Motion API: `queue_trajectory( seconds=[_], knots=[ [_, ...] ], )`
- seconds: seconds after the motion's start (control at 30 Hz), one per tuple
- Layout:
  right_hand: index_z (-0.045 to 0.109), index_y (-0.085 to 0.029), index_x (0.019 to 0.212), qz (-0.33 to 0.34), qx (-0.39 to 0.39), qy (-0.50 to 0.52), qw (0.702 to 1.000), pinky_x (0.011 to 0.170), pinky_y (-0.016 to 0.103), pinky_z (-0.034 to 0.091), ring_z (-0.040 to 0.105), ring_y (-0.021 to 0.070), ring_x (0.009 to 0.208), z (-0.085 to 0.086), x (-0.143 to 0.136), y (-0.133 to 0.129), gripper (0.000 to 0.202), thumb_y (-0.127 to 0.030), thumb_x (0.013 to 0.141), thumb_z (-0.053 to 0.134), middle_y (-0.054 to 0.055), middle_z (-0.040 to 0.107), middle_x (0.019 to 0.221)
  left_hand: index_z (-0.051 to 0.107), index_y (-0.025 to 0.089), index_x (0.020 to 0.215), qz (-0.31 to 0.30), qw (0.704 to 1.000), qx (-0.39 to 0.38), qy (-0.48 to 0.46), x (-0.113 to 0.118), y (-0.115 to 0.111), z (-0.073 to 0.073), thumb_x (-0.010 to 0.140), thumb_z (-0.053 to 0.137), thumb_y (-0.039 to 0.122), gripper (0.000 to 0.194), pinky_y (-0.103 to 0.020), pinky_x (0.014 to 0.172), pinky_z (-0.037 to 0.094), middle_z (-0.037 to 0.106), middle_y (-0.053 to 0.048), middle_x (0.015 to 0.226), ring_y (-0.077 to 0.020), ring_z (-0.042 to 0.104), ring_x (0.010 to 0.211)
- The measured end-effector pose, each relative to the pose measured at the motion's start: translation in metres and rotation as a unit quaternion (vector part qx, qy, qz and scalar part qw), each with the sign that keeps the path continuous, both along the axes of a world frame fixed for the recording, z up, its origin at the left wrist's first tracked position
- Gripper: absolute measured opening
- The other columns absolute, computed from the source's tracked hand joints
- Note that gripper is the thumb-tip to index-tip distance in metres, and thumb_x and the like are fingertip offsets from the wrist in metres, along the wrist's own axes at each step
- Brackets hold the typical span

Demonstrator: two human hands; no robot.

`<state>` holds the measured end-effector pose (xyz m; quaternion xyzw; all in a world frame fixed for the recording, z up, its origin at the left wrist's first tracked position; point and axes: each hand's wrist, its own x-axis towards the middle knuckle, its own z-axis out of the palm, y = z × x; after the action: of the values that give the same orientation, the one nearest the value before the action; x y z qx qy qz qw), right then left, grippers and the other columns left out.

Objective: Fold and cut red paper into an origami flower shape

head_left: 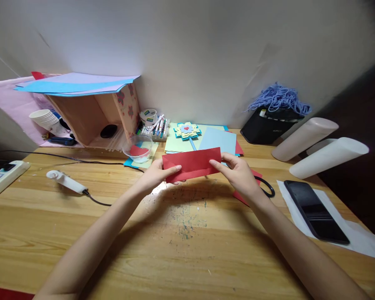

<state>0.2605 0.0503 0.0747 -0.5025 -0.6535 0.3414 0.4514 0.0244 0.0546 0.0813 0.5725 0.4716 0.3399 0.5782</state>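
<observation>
A folded strip of red paper [192,161] is held up above the wooden table, with a crease running along its lower part. My left hand [162,171] grips its left end, thumb on the front and fingers behind. At the right end my right hand [236,168] pinches it the same way. Beneath my right hand and wrist lie more red paper [241,197] and scissors with a black handle [270,189], their blades hidden. Behind the strip, a layered paper flower [187,130] with a blue stem rests on coloured sheets [217,139].
A glue gun [65,181] with a cord lies left, near a power strip [6,179]. Behind stand a cardboard box [90,116], a plastic bowl [138,148] and markers [159,128]. Rightward are a black bin [262,127], paper rolls [329,157] and a phone [315,211].
</observation>
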Motion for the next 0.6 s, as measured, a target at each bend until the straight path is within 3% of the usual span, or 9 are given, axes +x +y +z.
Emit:
queue_trajectory(
  seconds=[0.13,0.33,0.47,0.6],
  knots=[
    [0.067,-0.019,0.096,0.037,-0.006,-0.002,0.999,0.093,0.041,0.043,0.060,0.0246,0.098,0.002,0.000,-0.002,0.032,-0.042,0.074,0.066,0.006,0.068,0.101,0.061,0.013,0.105,0.006,0.999,-0.012,-0.029,0.001,0.000,-0.001,0.077,0.064,0.041,0.039,-0.026,0.071,0.049,0.067,-0.011,0.104,-0.0179,0.062,0.085],
    [0.067,-0.016,0.085,0.037,-0.061,0.036,0.997,0.076,0.037,0.049,0.063,0.0218,0.081,0.008,-0.001,-0.004,0.030,-0.044,0.075,0.064,0.006,0.070,0.086,0.063,0.012,0.102,0.015,0.989,-0.084,-0.122,0.002,0.005,-0.005,0.083,0.046,0.058,0.053,-0.030,0.066,0.052,0.069,-0.013,0.093,-0.0200,0.065,0.078],
    [0.066,-0.016,0.082,0.019,-0.076,0.034,0.996,0.068,0.035,0.050,0.062,0.0205,0.073,0.009,-0.001,-0.005,0.033,-0.048,0.074,0.064,0.004,0.069,0.078,0.060,0.015,0.110,-0.016,0.993,-0.062,-0.101,0.002,-0.001,0.001,0.073,0.067,0.042,0.046,-0.030,0.072,0.053,0.067,-0.013,0.105,-0.0216,0.064,0.088],
    [0.067,-0.017,0.087,0.024,-0.056,0.013,0.998,0.074,0.036,0.050,0.063,0.0220,0.079,0.013,-0.003,-0.009,0.032,-0.046,0.076,0.062,0.005,0.070,0.082,0.056,0.017,0.115,-0.015,0.995,-0.051,-0.085,0.006,-0.008,0.005,0.065,0.076,0.030,0.055,-0.029,0.071,0.055,0.066,-0.012,0.107,-0.0205,0.065,0.087]
  ],
)
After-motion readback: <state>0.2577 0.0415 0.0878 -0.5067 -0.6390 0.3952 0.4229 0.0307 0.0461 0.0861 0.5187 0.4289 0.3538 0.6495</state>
